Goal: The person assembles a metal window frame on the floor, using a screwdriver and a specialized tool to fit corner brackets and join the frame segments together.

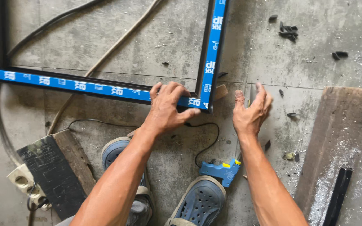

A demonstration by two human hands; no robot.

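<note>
A dark metal frame (84, 86) wrapped in blue protective film lies flat on the concrete floor, its near right corner (204, 102) in front of me. My left hand (166, 109) rests on the frame's near bar just left of that corner, fingers curled over it. To the right of the corner my right hand (252, 111) hovers with fingers spread and palm facing left, holding nothing.
My two feet in blue clogs (197, 203) stand below. A blue tool (221, 169) with a black cord lies between my arms. A weathered plank (336, 142) and a black strip (338, 196) lie at right, a dark board (57, 169) and white socket block (24, 180) at left. Hoses run under the frame.
</note>
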